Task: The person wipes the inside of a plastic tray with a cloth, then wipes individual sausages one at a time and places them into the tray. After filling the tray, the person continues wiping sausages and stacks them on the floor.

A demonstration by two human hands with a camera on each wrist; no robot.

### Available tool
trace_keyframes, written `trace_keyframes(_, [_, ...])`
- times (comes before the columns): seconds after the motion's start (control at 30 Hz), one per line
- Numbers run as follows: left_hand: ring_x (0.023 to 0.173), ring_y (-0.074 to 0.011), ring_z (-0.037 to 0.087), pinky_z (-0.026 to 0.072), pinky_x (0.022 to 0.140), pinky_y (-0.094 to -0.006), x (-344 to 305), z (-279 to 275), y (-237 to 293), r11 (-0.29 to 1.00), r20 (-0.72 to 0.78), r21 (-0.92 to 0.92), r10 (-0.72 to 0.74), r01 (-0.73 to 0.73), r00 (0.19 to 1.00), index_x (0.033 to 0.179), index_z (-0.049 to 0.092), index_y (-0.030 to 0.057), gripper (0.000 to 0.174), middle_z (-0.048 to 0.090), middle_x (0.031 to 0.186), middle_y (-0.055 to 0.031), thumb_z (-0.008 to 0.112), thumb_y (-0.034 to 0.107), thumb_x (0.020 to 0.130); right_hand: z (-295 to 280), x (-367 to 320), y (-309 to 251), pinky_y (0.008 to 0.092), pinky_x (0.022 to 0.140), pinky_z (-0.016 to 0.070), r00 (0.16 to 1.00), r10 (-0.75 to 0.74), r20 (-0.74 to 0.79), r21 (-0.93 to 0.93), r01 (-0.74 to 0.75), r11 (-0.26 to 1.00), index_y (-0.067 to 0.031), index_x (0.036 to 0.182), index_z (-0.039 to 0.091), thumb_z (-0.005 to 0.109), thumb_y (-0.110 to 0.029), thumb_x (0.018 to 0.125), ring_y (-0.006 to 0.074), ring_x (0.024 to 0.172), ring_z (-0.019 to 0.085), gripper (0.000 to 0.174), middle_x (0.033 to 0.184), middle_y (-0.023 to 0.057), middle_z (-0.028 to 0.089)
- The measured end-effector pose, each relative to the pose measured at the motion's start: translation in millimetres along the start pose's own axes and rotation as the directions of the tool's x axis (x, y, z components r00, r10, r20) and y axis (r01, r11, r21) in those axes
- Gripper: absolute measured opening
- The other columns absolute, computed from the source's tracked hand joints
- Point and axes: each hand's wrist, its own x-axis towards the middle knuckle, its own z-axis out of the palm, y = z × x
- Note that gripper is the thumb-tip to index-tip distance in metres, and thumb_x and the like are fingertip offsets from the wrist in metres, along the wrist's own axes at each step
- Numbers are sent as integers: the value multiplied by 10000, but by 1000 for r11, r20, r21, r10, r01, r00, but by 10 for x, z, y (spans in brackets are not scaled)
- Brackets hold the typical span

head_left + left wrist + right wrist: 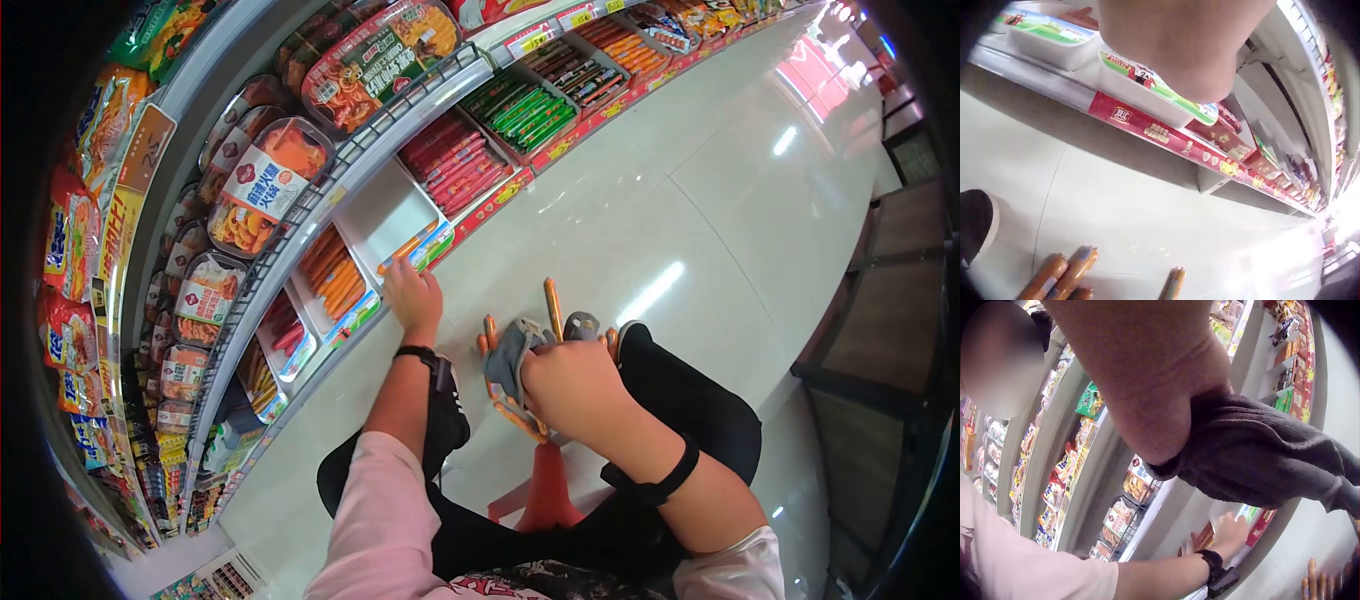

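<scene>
In the head view my left hand [412, 295] reaches to the front edge of a white tray [385, 215], its fingers over one end of an orange-wrapped sausage [412, 243]. Whether they pinch it is hidden. The left wrist view shows the heel of that hand [1179, 50] above the tray's printed front [1147, 84]. My right hand [575, 385] grips a grey cloth [510, 355], which hangs in folds from the hand in the right wrist view [1260, 450]. Several sausages [554, 308] show around and below the cloth; their support is unclear.
Left of the tray are more sausages [335, 280]; right of it, trays of red [455, 165] and green packs [525, 112]. A wire-fronted shelf [350, 150] holds boxed food above. A red stool [548, 490] stands between the person's legs. Dark shelving [900, 300] is at the right.
</scene>
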Motion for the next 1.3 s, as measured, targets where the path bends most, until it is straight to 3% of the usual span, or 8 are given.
trace_keyframes(0.03, [1265,-337,568,423,1049,-529,100,34,-84,999,-71,54,2,2,998,1209,607,65,337,607,1337,-148,645,280,952,11,-2,-5,437,648,583,1000,-1,-8,1,1,1000,-23,768,652,712,-185,752,331,703,723,173,735,116,696])
trace_keyframes(0.13, [1303,-321,556,408,1074,-532,199,139,-284,991,240,137,-38,5,970,1269,601,59,425,591,1393,-155,590,389,1002,-18,1,-21,436,608,581,999,-28,42,13,28,1000,-29,831,680,653,-159,815,324,725,731,133,757,123,720])
trace_keyframes(0.23, [1302,-323,583,393,1090,-538,207,229,-325,983,250,185,-56,9,967,1350,575,59,534,611,1412,-167,508,488,1038,18,19,-42,425,604,582,999,-32,36,36,31,999,-31,834,682,655,-160,815,317,721,729,133,753,116,716])
trace_keyframes(0.43, [1271,-335,626,347,1141,-533,588,78,-351,973,634,163,-229,162,738,1391,566,79,595,659,1375,-180,443,548,1047,29,44,-73,426,607,585,996,-49,69,-15,50,999,-31,836,683,648,-146,819,310,708,727,121,747,116,712])
trace_keyframes(0.53, [1323,-327,582,358,1128,-517,634,94,-409,970,667,155,-244,190,704,1401,561,75,614,627,1405,-203,443,561,1046,38,65,-97,436,647,588,997,-11,81,1,11,1000,-25,798,658,712,-166,744,316,717,729,160,772,113,710])
trace_keyframes(0.73, [1447,-306,442,364,1118,-507,471,253,-555,974,437,224,-74,-29,896,1471,529,80,727,542,1492,-212,480,638,1008,80,85,-91,430,643,589,993,-9,114,-9,10,1000,-27,826,659,723,-172,744,308,729,729,178,774,111,706])
trace_keyframes(1.03, [1030,-338,735,405,1034,-447,647,122,-541,983,640,182,-117,-2,759,1221,645,9,703,773,1030,-211,497,656,991,93,89,-88,421,650,589,990,-9,139,-13,11,1000,-25,845,657,727,-183,750,303,747,731,197,792,103,706])
trace_keyframes(1.3, [955,-351,749,417,1022,-451,660,147,-566,987,596,159,-112,20,795,1131,637,58,622,777,913,-196,566,654,967,158,114,-143,424,651,587,982,-15,190,-28,21,999,-18,869,668,723,-173,754,308,741,735,201,807,114,712])
